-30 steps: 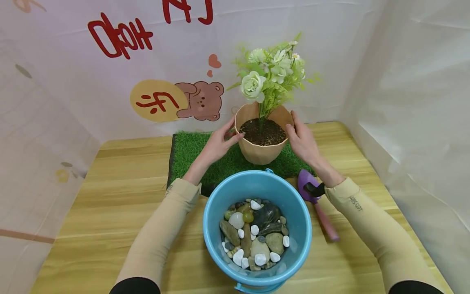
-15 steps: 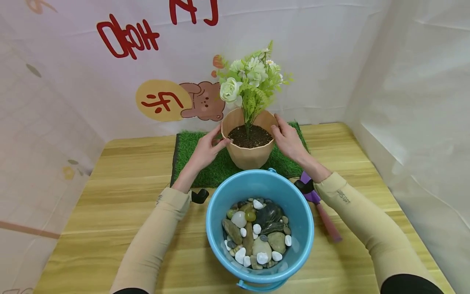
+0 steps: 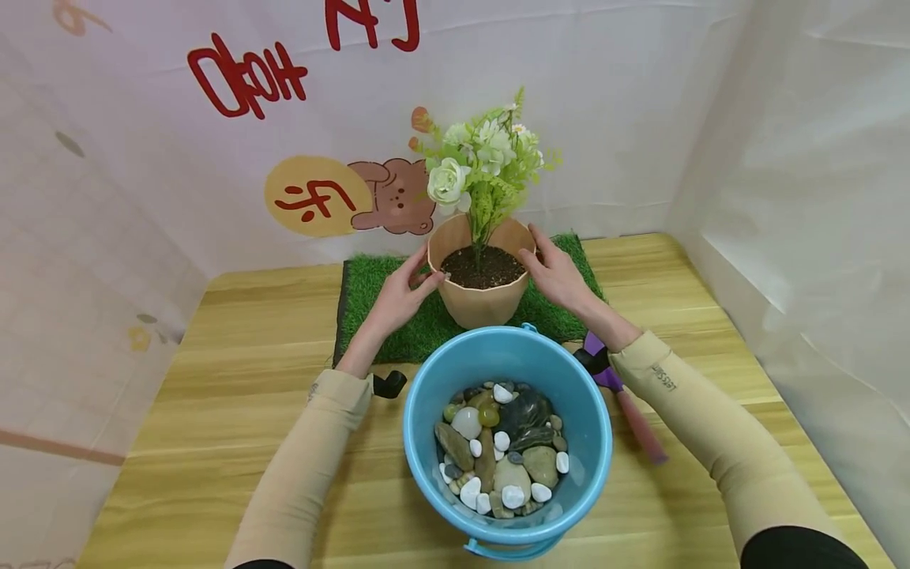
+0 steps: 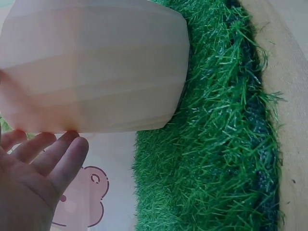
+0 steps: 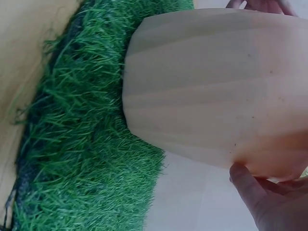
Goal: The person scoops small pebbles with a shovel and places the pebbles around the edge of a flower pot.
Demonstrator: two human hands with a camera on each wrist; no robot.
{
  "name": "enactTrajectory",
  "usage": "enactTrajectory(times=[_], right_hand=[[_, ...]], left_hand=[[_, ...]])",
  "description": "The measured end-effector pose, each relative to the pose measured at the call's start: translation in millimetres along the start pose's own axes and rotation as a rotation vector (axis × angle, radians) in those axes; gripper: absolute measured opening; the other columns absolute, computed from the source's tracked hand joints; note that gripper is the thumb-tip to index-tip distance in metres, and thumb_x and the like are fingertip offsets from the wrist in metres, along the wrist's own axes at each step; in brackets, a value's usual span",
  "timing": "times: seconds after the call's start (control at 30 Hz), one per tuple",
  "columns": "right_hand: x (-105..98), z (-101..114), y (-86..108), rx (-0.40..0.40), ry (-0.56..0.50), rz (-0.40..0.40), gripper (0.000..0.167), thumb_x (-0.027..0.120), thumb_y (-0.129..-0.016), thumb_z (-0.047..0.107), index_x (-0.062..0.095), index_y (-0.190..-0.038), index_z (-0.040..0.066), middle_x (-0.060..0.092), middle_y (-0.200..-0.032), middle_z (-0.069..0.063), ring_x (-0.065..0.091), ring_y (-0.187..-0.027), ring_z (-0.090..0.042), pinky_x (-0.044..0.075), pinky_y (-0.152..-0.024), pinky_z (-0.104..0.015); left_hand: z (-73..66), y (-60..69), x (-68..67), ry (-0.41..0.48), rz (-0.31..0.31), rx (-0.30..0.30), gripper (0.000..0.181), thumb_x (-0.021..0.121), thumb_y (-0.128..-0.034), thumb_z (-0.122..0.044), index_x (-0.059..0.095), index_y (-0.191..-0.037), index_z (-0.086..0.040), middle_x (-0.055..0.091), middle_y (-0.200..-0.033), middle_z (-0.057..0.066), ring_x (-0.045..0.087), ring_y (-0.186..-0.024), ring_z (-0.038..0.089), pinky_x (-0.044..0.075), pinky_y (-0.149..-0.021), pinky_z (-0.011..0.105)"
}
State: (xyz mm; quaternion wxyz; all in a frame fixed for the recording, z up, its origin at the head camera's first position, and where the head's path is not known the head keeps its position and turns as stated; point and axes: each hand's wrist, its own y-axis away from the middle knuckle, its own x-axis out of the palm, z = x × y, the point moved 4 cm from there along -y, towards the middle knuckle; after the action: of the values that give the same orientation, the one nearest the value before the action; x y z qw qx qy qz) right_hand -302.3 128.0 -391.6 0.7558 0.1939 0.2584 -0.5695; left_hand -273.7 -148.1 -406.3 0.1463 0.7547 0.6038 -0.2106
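Before a printed backdrop point(image 3: 583, 118), a wooden table point(image 3: 249, 395) bears turf point(image 3: 419, 336) and pot point(image 3: 479, 307).

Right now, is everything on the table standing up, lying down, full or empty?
Pot: upright on the grass mat, held by its rim
Flowers: standing in the pot's soil
Bucket: upright, open-topped, partly filled with stones
Trowel: lying down, partly hidden
Grass mat: lying flat, partly covered

Beige sleeves point(image 3: 728, 438), dark lettering point(image 3: 664, 377) near cuffs point(image 3: 633, 350); black cloth point(image 3: 799, 548) higher up; black wrist attachments point(image 3: 388, 385).
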Motion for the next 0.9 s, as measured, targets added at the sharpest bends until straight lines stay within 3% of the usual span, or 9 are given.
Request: enactTrajectory(times=[0.43, 0.63, 0.9], right_hand=[[-4, -1, 11.1, -0.042, 0.041, 0.028, 0.073, 0.034, -0.113, 0.047, 0.006, -0.17, 0.011, 0.026, -0.174, -0.021, 0.038, -0.155, -0.043, 0.038, -0.124, -0.061], [-14, -8, 27.7, -0.108, 0.116, 0.007, 0.072, 0.037, -0.113, 0.047, 0.015, -0.169, 0.008, 0.024, -0.175, -0.019, 0.026, -0.162, -0.041, 0.032, -0.129, -0.061], [-34, -29, 66.1, -0.094, 0.226, -0.004, 0.074, 0.041, -0.112, 0.047, 0.017, -0.168, 0.004, 0.019, -0.175, -0.025, 0.018, -0.162, -0.049, 0.017, -0.133, -0.065]], left_hand=[[-3.4, 8.1, -2.1, -0.036, 0.0, -0.002, 0.071, 0.055, -0.1073, -0.046, 0.023, -0.168, -0.03, 0.035, -0.173, 0.009, 0.052, -0.149, 0.036, 0.052, -0.116, 0.056], [-7.6, 21.9, -5.5, -0.027, -0.026, 0.031, 0.072, 0.052, -0.1066, -0.052, 0.027, -0.168, -0.024, 0.036, -0.173, 0.005, 0.049, -0.152, 0.034, 0.05, -0.119, 0.053], [-6.6, 49.6, -14.3, 0.019, -0.112, 0.048, 0.066, 0.049, -0.1095, -0.046, 0.032, -0.166, -0.019, 0.041, -0.17, 0.007, 0.052, -0.15, 0.034, 0.049, -0.119, 0.06]])
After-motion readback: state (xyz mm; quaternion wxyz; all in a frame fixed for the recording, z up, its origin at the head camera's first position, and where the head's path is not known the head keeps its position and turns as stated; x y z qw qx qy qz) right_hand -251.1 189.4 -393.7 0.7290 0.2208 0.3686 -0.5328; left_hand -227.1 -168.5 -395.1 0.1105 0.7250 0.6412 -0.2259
